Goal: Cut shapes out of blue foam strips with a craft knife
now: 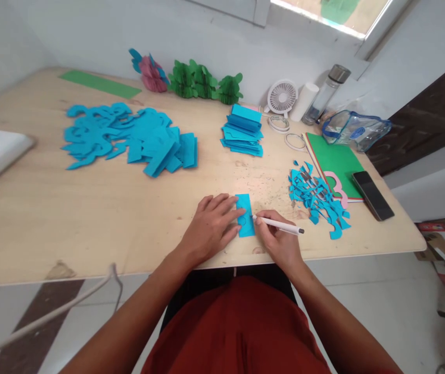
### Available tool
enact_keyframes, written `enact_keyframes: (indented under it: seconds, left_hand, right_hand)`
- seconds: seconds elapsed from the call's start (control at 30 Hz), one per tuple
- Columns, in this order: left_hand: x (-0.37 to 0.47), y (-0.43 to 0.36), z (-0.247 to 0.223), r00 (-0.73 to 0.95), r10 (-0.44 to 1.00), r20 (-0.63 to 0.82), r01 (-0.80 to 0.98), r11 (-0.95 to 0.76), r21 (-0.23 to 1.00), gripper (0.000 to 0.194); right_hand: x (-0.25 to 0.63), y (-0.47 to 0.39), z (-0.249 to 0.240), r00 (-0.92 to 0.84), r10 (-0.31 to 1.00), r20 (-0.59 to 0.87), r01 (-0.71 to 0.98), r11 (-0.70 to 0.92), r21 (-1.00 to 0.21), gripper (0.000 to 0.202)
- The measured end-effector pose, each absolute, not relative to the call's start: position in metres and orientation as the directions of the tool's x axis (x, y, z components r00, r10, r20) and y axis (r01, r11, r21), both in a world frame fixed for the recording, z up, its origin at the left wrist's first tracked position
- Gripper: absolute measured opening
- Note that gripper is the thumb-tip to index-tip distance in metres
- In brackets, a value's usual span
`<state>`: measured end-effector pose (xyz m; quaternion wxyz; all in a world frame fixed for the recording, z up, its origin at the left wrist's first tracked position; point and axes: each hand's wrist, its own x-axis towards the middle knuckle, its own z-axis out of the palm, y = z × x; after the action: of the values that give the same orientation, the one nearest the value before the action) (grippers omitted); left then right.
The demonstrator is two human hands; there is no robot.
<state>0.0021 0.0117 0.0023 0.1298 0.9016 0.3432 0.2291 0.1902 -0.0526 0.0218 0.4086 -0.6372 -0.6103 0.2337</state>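
A small blue paper piece [247,228] lies near the table's front edge, with faint curved pen lines on it. My left hand [212,226] rests flat beside it, fingers spread and fingertips on its left side. In my right hand [279,239] is a white pen [283,225], gripped near its tip, which is at the paper's right edge. Further back stand folded blue paper pieces [243,130] in a stack. To the left lie a heap of blue cut-out shapes [101,130] and more folded blue pieces [164,150].
Blue scraps [316,195], a pink paper shape [336,188], green sheets [337,161] and a phone [372,195] lie right. Behind are tape rolls [279,123], a small fan [283,97], a bottle [327,93], a clear pouch [357,130] and green paper decorations [203,80].
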Motion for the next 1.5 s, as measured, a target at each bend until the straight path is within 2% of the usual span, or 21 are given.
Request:
enact_keyframes:
  seconds: [0.27,0.97,1.5]
  left_hand:
    - [0.002,0.012,0.003,0.663,0.68,0.313,0.565,-0.729,0.387,0.033]
    - [0.002,0.012,-0.001,0.662,0.676,0.324,0.55,-0.732,0.402,0.031]
    - [0.003,0.013,-0.001,0.667,0.677,0.313,0.554,-0.73,0.4,0.031]
  right_hand:
    - [0.189,-0.062,0.026,0.131,0.958,0.254,0.65,0.111,-0.752,0.016]
    - [0.187,-0.076,0.019,-0.081,0.861,0.502,0.842,0.329,-0.427,0.016]
    - [0.185,-0.083,0.019,-0.122,0.846,0.519,0.873,0.34,-0.349,0.016]
